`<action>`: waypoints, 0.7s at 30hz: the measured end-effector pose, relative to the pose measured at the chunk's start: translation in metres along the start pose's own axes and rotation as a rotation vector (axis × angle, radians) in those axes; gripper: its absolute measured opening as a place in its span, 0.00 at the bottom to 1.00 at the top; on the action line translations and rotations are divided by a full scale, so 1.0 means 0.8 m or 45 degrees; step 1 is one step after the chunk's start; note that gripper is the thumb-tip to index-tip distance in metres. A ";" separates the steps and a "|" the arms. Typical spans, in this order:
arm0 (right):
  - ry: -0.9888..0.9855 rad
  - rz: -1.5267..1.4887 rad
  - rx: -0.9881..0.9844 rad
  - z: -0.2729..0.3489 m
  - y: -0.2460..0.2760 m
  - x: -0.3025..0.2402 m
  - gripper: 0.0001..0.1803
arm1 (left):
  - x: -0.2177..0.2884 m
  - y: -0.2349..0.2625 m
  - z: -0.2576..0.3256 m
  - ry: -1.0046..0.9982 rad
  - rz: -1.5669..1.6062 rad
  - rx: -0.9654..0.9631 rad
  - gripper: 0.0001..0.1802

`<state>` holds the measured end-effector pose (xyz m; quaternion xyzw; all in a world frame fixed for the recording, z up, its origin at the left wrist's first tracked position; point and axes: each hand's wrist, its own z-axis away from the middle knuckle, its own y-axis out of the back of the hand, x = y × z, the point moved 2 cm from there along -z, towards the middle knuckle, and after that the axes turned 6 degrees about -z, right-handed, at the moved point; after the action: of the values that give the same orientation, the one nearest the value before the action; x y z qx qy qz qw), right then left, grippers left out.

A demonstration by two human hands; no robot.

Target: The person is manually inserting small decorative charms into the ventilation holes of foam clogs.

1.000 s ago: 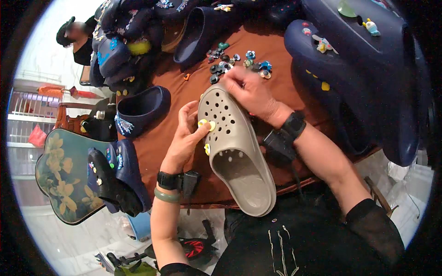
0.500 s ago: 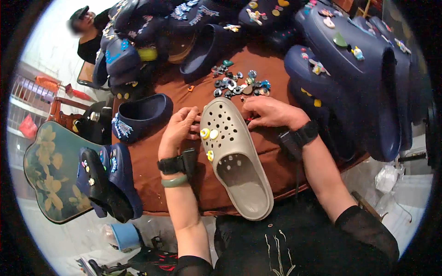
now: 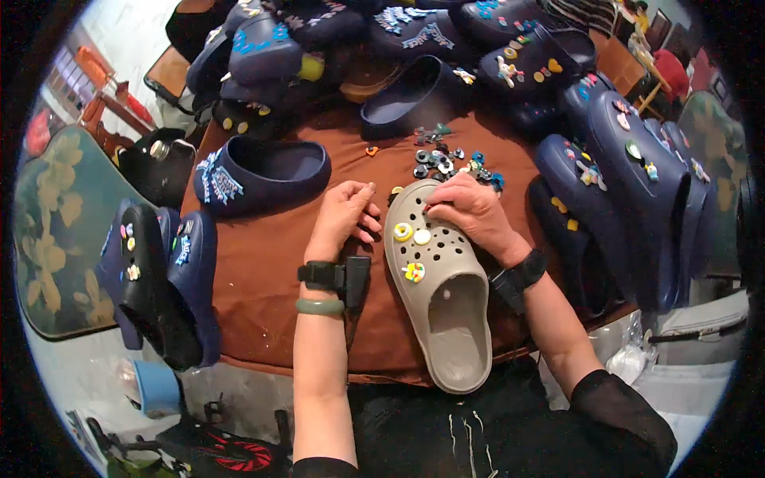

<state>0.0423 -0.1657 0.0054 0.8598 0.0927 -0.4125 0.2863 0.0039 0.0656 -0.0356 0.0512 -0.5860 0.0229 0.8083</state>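
Note:
A beige clog (image 3: 458,350) lies in front of me, its holed toe pointing away. On the left side of its upper sit a yellow ring charm (image 3: 403,232), a white round charm (image 3: 421,237) and a yellow multicoloured charm (image 3: 413,272). My right hand (image 3: 472,209) is over the toe, thumb and fingers pinched together at the holes. A tiny dark red bit shows at the fingertips, too small to name. Left of the toe, my left hand (image 3: 348,213) hovers with loosely bent fingers apart, holding nothing. Beyond the toe lies a pile of small shoe charms (image 3: 434,163).
A navy clog (image 3: 295,191) rests on the brown cloth (image 3: 271,279) at left. Several decorated clogs stand upright along the right (image 3: 633,215) and pile up at the back. More lean at the left edge, by a black clog (image 3: 151,295). A blue bucket (image 3: 157,388) is below.
My right hand has moved from the clog's right edge onto the top of its toe. My left hand has come away from its left edge. The view has shifted; the person at the back left is gone.

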 end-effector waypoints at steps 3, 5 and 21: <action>0.150 0.217 -0.060 -0.017 -0.004 -0.007 0.08 | 0.001 -0.005 -0.001 0.029 -0.048 0.026 0.17; 0.214 0.302 -0.077 -0.025 -0.006 -0.008 0.07 | 0.002 -0.003 -0.002 0.049 -0.049 0.056 0.17; 0.396 0.602 -0.641 -0.031 0.001 -0.036 0.12 | -0.010 0.003 -0.007 -0.063 0.060 0.020 0.16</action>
<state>0.0399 -0.1500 0.0398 0.8126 0.0325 -0.1638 0.5583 0.0066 0.0687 -0.0448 0.0444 -0.6067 0.0453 0.7924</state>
